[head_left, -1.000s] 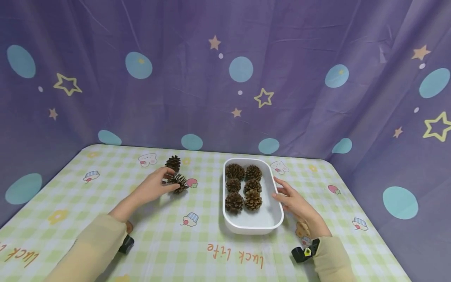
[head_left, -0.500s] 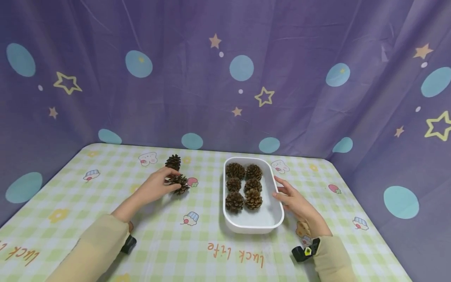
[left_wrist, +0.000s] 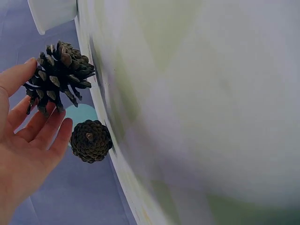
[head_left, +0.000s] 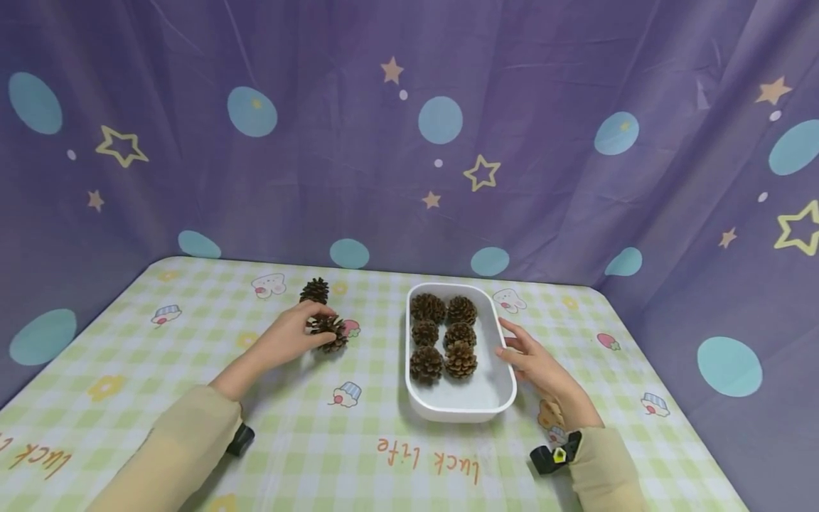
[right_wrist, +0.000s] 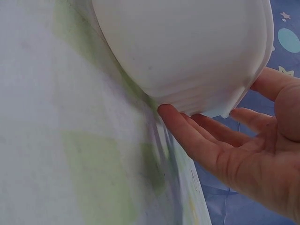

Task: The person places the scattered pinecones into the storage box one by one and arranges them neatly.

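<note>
In the head view my left hand (head_left: pixel 296 333) pinches a brown pine cone (head_left: pixel 333 334) between thumb and fingers, close over the cloth. The left wrist view shows this pine cone (left_wrist: pixel 56 79), its scales spread wide, against the thumb and fingertips. Just behind the hand, a second pine cone (head_left: pixel 315 290) stands on the table, partly covered by the fingers. My right hand (head_left: pixel 534 363) holds the right side of a white plastic box (head_left: pixel 486 392), thumb at the rim. From the right wrist, its fingertips (right_wrist: pixel 169 112) touch the box's outer wall low down.
Several pine cones (head_left: pixel 426 364) sit in two columns inside the box, toward its left and back. A green checked cloth (head_left: pixel 288 441) with printed cupcakes and lettering covers the table. A purple curtain (head_left: pixel 333 142) hangs along the table's back and sides.
My left hand has shifted slightly to the right with the pine cone in it, away from the cone behind. The right hand and the box stay where they were.
</note>
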The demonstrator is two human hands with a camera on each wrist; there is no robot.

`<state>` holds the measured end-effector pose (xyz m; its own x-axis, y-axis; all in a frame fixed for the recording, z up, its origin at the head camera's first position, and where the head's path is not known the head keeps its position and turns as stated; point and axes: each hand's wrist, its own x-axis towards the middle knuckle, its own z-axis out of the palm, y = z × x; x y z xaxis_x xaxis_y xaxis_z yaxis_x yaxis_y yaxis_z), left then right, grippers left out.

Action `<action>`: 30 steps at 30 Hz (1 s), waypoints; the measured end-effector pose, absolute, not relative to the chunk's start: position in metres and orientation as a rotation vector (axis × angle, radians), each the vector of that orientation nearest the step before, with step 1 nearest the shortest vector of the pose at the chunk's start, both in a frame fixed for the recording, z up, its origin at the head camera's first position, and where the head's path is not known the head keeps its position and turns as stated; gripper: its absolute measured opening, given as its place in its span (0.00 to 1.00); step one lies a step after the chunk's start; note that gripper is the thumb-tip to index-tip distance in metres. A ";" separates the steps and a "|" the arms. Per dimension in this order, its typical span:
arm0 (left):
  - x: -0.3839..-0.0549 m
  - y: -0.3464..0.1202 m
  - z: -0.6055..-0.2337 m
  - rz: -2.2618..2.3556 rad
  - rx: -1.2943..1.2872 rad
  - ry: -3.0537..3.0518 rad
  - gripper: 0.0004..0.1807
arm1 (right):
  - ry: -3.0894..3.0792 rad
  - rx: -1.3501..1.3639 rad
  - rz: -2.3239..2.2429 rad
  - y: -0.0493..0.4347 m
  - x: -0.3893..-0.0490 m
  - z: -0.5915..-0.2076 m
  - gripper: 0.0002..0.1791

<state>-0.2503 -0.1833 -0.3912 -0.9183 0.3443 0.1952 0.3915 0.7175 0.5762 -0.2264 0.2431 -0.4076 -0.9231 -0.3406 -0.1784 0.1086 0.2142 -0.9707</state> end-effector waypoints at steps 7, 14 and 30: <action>-0.251 -0.179 -0.388 -0.956 -0.600 -2.820 0.23 | 2.168 -0.275 -1.735 0.246 -0.228 -0.409 0.36; -0.247 -0.167 -0.378 -0.926 -0.643 -2.762 0.24 | 2.159 -0.262 -1.738 0.246 -0.228 -0.409 0.36; -0.235 -0.130 -0.355 -0.839 -0.868 -2.685 0.23 | 2.151 -0.217 -1.753 0.246 -0.229 -0.412 0.36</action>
